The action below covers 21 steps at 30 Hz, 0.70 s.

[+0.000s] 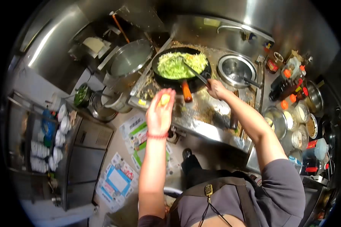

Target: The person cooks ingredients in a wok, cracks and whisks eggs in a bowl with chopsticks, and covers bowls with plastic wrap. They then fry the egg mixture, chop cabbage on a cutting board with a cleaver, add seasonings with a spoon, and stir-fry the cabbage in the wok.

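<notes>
A black wok (156, 78) full of shredded pale green vegetable (175, 66) sits on the stove (201, 123), its wooden handle (186, 92) pointing toward me. My right hand (217, 90) is closed round the end of a dark-handled utensil (195, 72), whose head is buried in the vegetable. Palm up, my left hand (160, 112) is just left of the wok handle, with a small yellow piece (165, 99) lying in it, its fingers curved around the piece. What the piece is cannot be made out.
Right of the wok stands a steel pot (236, 70) with a ladle. A large pan (131, 58) is at the left. Bottles (287, 73) and jars (300, 138) line the right side. Bowls (39, 150) fill a rack at far left. Printed sheets (116, 181) lie on the floor.
</notes>
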### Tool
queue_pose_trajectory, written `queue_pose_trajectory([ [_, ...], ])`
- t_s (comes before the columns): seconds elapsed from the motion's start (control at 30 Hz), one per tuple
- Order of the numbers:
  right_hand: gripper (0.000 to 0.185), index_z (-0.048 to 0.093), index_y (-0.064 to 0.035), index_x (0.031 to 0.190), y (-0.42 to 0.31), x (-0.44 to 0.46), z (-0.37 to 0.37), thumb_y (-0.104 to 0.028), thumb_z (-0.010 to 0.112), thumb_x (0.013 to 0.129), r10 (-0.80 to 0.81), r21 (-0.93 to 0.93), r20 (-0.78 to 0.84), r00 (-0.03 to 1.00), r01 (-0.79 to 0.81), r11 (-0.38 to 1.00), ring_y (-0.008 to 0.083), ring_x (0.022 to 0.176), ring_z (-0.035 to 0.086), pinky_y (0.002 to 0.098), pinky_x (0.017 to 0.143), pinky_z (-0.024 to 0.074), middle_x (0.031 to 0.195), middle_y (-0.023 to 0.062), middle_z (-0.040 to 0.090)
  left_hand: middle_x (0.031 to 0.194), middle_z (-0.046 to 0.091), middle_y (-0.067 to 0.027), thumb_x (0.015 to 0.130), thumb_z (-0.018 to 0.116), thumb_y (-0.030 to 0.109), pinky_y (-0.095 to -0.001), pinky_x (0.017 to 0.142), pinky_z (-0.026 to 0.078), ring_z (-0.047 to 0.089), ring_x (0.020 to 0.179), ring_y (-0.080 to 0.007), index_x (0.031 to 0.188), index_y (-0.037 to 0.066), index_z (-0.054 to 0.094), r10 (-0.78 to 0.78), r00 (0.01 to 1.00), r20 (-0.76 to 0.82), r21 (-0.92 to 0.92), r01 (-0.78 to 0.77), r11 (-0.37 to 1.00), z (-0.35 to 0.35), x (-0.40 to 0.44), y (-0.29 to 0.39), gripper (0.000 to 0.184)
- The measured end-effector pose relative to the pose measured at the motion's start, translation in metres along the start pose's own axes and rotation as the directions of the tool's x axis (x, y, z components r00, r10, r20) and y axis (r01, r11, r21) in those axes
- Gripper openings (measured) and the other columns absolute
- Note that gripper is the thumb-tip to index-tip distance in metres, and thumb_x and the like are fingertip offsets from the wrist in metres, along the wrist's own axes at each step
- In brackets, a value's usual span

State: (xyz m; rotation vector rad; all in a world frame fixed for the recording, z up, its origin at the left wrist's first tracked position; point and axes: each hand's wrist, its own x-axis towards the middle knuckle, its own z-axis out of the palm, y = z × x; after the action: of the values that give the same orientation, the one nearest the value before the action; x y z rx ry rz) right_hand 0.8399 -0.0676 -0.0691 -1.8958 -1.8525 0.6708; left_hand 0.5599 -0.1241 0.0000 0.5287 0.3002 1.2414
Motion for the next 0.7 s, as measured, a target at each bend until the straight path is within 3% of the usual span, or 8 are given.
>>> queue_pose_trajectory([
  [0.1, 0.043, 0.052, 0.005, 0.116, -0.02, -0.019, -0.053, -0.017, 0.059, 0.08, 0.021, 0.117, -0.011, 1.0, -0.019, 0.993, 0.0267, 0.083, 0.062, 0.0377, 0.073, 0.0472, 0.091, 0.0231, 0.062, 0.13, 0.044, -0.0153, 0.092, 0.045, 0.031, -0.0417, 0.108, 0.021, 0.035, 0.126, -0.0298, 0.125, 0.002, 0.044, -0.026, 0.984, -0.176, 0.205, 0.063, 0.977, -0.007, 0.097, 0.006, 0.044],
  [0.2, 0.044, 0.047, 0.0032, 0.124, -0.052, -0.032, -0.102, -0.018, 0.055, 0.086, 0.099, -0.035, 0.038, 0.994, -0.098, 0.995, 0.0179, 0.068, 0.059, 0.0322, 0.063, 0.0488, 0.078, 0.0133, 0.063, 0.145, 0.02, -0.0194, 0.087, 0.054, 0.034, -0.0357, 0.108, 0.017, 0.02, 0.134, -0.0268, 0.139, -0.002, 0.019, 0.065, 0.984, -0.165, 0.782, 0.09, 0.617, -0.031, 0.135, -0.002, 0.072],
  [0.3, 0.044, 0.044, 0.004, 0.126, -0.035, -0.041, -0.061, -0.018, 0.05, 0.089, 0.315, 0.13, -0.01, 0.949, -0.311, 0.942, 0.0173, 0.066, 0.059, 0.0291, 0.06, 0.0484, 0.078, 0.0154, 0.063, 0.145, 0.021, -0.0123, 0.087, 0.057, 0.026, -0.0504, 0.087, 0.044, 0.022, 0.133, -0.0239, 0.138, 0.002, 0.019, -0.395, 0.797, -0.457, 0.465, 0.593, 0.657, -0.054, 0.098, -0.055, 0.068],
  [0.37, 0.044, 0.042, 0.0052, 0.128, -0.062, -0.063, -0.021, -0.017, 0.049, 0.09, 0.441, 0.227, 0.058, 0.896, -0.442, 0.868, 0.0191, 0.066, 0.06, 0.0294, 0.062, 0.049, 0.079, 0.0167, 0.063, 0.125, 0.046, -0.0157, 0.087, 0.058, 0.021, -0.0367, 0.068, 0.051, 0.055, 0.102, -0.03, 0.112, 0.007, 0.047, -0.752, 0.593, -0.288, -0.125, 0.755, 0.644, -0.033, 0.084, -0.073, 0.032],
  [0.4, 0.045, 0.041, 0.006, 0.128, -0.077, -0.073, -0.01, -0.016, 0.049, 0.089, 0.46, 0.277, 0.075, 0.885, -0.462, 0.843, 0.0202, 0.066, 0.06, 0.0303, 0.063, 0.0494, 0.08, 0.0173, 0.064, 0.097, 0.057, -0.0114, 0.087, 0.057, 0.018, -0.0337, 0.066, 0.052, 0.059, 0.077, -0.0243, 0.108, 0.007, 0.05, -0.663, 0.703, -0.257, -0.121, 0.657, 0.744, -0.041, 0.084, -0.085, 0.025],
  [0.53, 0.048, 0.04, 0.0093, 0.126, -0.065, -0.082, -0.03, -0.011, 0.053, 0.085, 0.372, 0.381, 0.075, 0.925, -0.372, 0.847, 0.0279, 0.071, 0.063, 0.0346, 0.066, 0.0489, 0.081, 0.0248, 0.062, 0.078, 0.053, -0.0048, 0.087, 0.056, 0.013, -0.0306, 0.058, 0.047, 0.052, 0.067, -0.0156, 0.098, 0.006, 0.05, -0.739, 0.656, -0.155, -0.242, 0.7, 0.672, -0.066, 0.096, -0.094, 0.015],
  [0.6, 0.049, 0.035, 0.0061, 0.13, -0.064, -0.079, -0.013, -0.011, 0.054, 0.087, 0.125, 0.113, -0.059, 0.99, -0.117, 0.987, 0.0272, 0.054, 0.056, 0.0336, 0.052, 0.0456, 0.069, 0.0197, 0.059, 0.071, 0.049, -0.004, 0.085, 0.057, 0.011, -0.0303, 0.053, 0.045, 0.05, 0.061, -0.015, 0.091, 0.005, 0.047, -0.738, 0.659, -0.148, -0.313, 0.676, 0.667, -0.078, 0.116, -0.103, 0.013],
  [0.7, 0.048, 0.04, 0.0004, 0.128, -0.067, -0.108, -0.018, -0.006, 0.056, 0.083, 0.087, 0.008, 0.061, 0.994, -0.088, 0.996, 0.0321, 0.064, 0.059, 0.038, 0.062, 0.0464, 0.074, 0.0228, 0.06, 0.065, 0.046, -0.0038, 0.082, 0.057, 0.006, -0.0285, 0.042, 0.039, 0.045, 0.048, -0.0127, 0.086, 0.006, 0.045, -0.573, 0.728, -0.377, 0.01, 0.622, 0.783, -0.06, 0.104, -0.082, 0.013],
])
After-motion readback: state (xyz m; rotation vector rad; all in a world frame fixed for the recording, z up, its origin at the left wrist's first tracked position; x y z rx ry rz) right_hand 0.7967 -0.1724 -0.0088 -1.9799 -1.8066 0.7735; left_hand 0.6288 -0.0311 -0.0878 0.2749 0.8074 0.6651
